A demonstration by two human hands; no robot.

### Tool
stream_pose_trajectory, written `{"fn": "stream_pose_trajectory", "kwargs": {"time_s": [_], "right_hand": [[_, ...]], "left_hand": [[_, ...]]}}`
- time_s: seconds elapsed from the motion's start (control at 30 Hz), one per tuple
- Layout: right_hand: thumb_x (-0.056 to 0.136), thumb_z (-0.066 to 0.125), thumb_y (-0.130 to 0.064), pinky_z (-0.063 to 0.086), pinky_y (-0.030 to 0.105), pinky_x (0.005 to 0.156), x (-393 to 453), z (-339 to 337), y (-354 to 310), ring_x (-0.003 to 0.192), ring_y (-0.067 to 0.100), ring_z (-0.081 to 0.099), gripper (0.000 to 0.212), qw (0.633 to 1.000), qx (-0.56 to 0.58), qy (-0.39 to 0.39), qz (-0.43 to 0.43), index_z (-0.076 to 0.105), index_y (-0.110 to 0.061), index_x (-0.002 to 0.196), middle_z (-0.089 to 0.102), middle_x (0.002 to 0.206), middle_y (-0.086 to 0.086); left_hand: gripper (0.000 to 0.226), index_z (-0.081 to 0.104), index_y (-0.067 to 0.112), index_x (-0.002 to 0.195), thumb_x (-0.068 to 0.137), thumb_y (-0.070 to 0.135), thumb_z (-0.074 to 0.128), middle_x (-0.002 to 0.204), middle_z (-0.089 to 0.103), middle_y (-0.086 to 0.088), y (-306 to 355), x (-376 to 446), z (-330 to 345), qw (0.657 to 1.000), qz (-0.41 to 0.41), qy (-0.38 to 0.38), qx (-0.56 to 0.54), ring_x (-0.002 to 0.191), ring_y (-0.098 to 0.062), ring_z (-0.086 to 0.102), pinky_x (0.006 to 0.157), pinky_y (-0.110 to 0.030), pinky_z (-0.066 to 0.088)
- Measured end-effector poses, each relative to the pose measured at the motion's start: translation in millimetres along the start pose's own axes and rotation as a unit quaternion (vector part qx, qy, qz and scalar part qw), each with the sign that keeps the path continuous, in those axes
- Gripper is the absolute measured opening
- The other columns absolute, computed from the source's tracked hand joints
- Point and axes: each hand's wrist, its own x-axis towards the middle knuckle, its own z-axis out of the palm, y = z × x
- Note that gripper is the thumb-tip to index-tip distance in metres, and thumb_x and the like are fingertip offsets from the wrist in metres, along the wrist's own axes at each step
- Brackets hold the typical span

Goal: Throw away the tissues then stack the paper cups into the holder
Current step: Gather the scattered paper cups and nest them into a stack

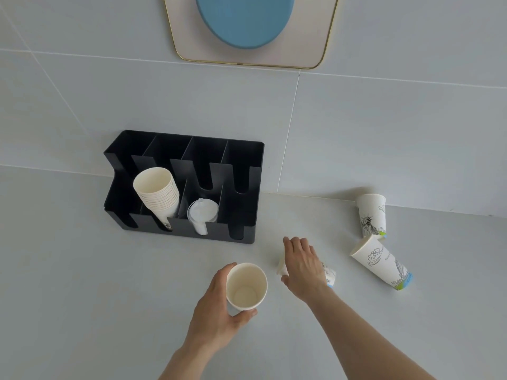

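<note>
Tissues are nowhere seen; right of the black cup holder with its nested stack, one paper cup is clasped by the left hand, a toppled cup is covered by the right hand, grasp unclear, and two cups are left.

Left hand: fingers and thumb curled closed in a grip, forearm bare. Right hand: palm down, fingers extended forward (apparently closing, grip not clearly visible), forearm outstretched.
</note>
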Motion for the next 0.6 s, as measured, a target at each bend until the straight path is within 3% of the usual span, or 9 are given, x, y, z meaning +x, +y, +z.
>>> {"fn": "stream_pose_trajectory", "kwargs": {"time_s": [0.17,0.27,0.4,0.5,0.6], "right_hand": [[0.075,0.086,-0.035,0.049,0.04,0.101,-12.9,-32.7,-2.5,0.123,0.033,0.051,0.102,0.973,0.213,0.074,0.041,0.029,-0.004,0.153,0.044,0.14,0.012],[0.072,0.088,-0.034,0.051,0.038,0.094,-21.3,-69.5,-6.6,0.118,0.03,0.055,0.1,0.936,0.316,0.151,0.042,0.033,-0.008,0.152,0.044,0.14,0.009],[0.067,0.084,-0.043,0.048,0.029,0.097,-43.1,-117.0,-16.4,0.118,0.019,0.055,0.098,0.874,0.434,0.22,-0.01,0.039,-0.013,0.149,0.049,0.134,0.001],[0.068,0.085,-0.041,0.052,0.032,0.095,-60.0,-127.4,-28.8,0.117,0.017,0.056,0.094,0.847,0.49,0.193,-0.065,0.041,-0.018,0.148,0.05,0.128,-0.003],[0.068,0.086,-0.036,0.053,0.033,0.094,-65.8,-112.4,-41.4,0.117,0.013,0.055,0.09,0.861,0.476,0.15,-0.097,0.043,-0.021,0.146,0.048,0.128,-0.007]], "left_hand": [[0.092,0.032,0.047,0.14,0.065,0.052,0.085,0.136,0.047,0.03,-0.1,0.8,-1.2,1.0,-0.002,-0.005,0.0,0.118,-0.003,0.053,0.096,-0.033,0.052],[0.093,0.032,0.047,0.14,0.064,0.052,0.085,0.136,0.049,0.028,-0.3,0.4,-0.7,1.0,-0.006,-0.005,0.001,0.118,-0.004,0.054,0.096,-0.035,0.053],[0.092,0.033,0.047,0.14,0.064,0.05,0.085,0.135,0.05,0.027,1.0,0.3,-1.3,1.0,-0.003,-0.006,-0.001,0.116,-0.004,0.055,0.092,-0.033,0.053],[0.091,0.032,0.048,0.139,0.064,0.05,0.083,0.13,0.052,0.027,2.3,0.6,-2.1,1.0,-0.007,-0.013,-0.003,0.112,-0.005,0.058,0.089,-0.032,0.054],[0.087,0.037,0.049,0.133,0.061,0.051,0.085,0.124,0.058,0.027,2.0,0.2,-2.1,1.0,-0.019,-0.012,-0.022,0.109,-0.005,0.062,0.085,-0.03,0.056]]}}
